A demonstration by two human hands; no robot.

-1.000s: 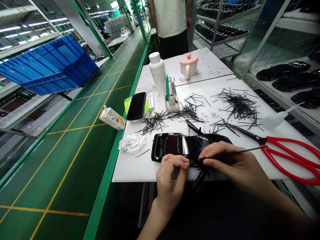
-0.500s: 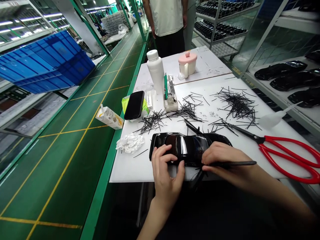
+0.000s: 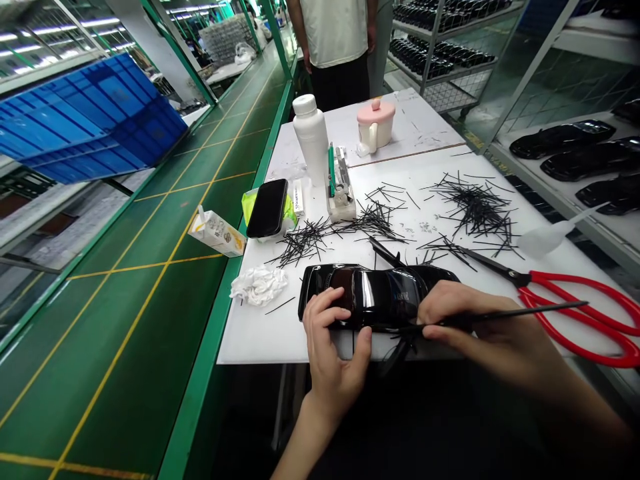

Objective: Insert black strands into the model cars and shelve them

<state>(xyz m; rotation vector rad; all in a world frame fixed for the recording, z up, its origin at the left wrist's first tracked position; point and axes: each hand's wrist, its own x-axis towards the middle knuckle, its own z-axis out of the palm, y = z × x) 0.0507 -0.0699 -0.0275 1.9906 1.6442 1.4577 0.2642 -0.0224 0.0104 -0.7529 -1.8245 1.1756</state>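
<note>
Toy car [image 3: 370,297], glossy black, lying lengthwise across the near edge of the white surface [image 3: 395,172], with a black door-like piece sticking out on each long side. Small pale lettering on the glass near the right hand, too small to read. Left hand [image 3: 333,347] laid over the near side of the car, fingers spread and touching, thumb apart from them at the near edge. Right hand [image 3: 473,323] pinching a thin dark stick [image 3: 530,311] between thumb and fingers, near end by the car's near side, far end pointing right, across the red handles of the scissors [image 3: 523,279]. Around and beyond the car, loose black strips [image 3: 475,210] in piles. To the left, crumpled tissue [image 3: 259,287]; at the surface's left edge, drink carton [image 3: 219,233] with orange print and a line of text, not legible. Behind the tissue, dark-screened phone [image 3: 268,208] on a bright green packet [image 3: 249,203]; just beside, small white box [image 3: 299,198] with dark lettering along one side, also unreadable. Farther back, plain white bottle [image 3: 313,143] and cream mug [image 3: 377,133] with pink lid. At the far end, person [image 3: 335,33] in light top. Left of the surface, green belt [image 3: 150,253] with yellow lines.
</note>
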